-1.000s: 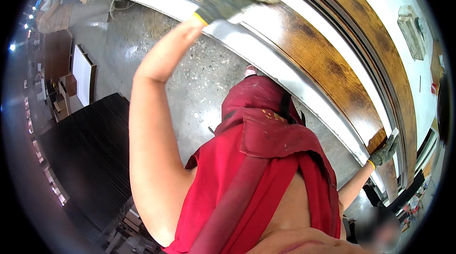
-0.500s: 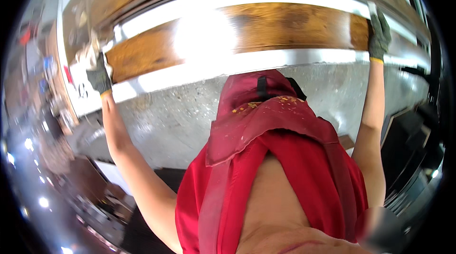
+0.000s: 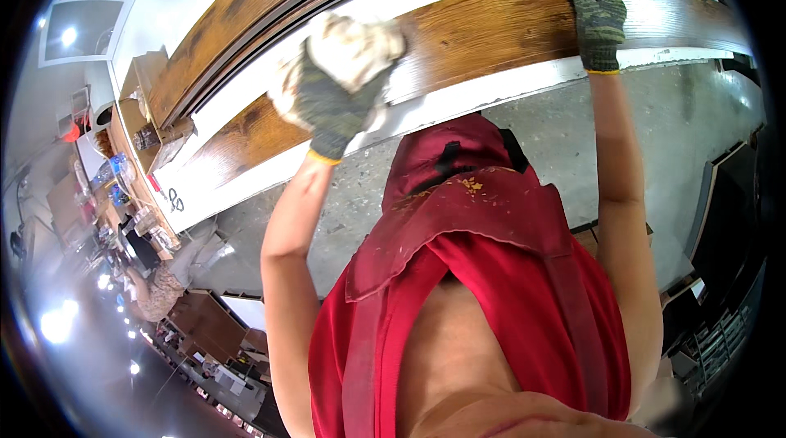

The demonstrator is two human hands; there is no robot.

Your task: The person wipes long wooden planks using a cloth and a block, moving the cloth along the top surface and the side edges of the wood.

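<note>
A long brown wood-grained panel (image 3: 491, 29) lies across a white-edged table in front of me. My left hand (image 3: 327, 98), in a dark knit glove, is closed on a crumpled pale cloth (image 3: 352, 45) and presses it onto the panel's surface. My right hand (image 3: 594, 8), in a matching glove, lies flat on the panel near its right end, fingers over the far edge. I wear a red apron (image 3: 491, 274).
A second brown panel (image 3: 246, 20) runs along behind the first. The white table edge (image 3: 458, 102) sits above a speckled grey floor (image 3: 671, 143). Bottles and boxes (image 3: 139, 151) crowd the left end. Dark cabinets (image 3: 729, 225) stand at right.
The view has swung round. My left hand with the cloth has moved from the panel's left end toward its middle, while my right hand has stayed on the right end.
</note>
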